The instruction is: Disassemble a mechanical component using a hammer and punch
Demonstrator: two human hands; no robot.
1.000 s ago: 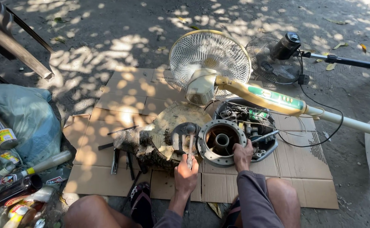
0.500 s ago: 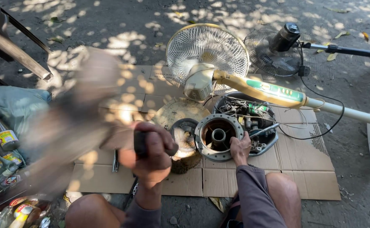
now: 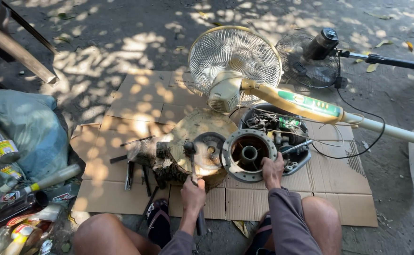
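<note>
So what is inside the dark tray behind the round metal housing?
The dark tray holds tangled wires, a green part and small metal pieces. The round metal housing, steadied by the right hand, covers its near left corner, so what lies there is hidden.

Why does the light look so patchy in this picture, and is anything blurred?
Head view: dappled sun and shade speckle the brown cardboard sheet; glare washes out the round metal disc; the left hand gripping the hammer and the right hand look sharp; edges bend slightly.
</note>
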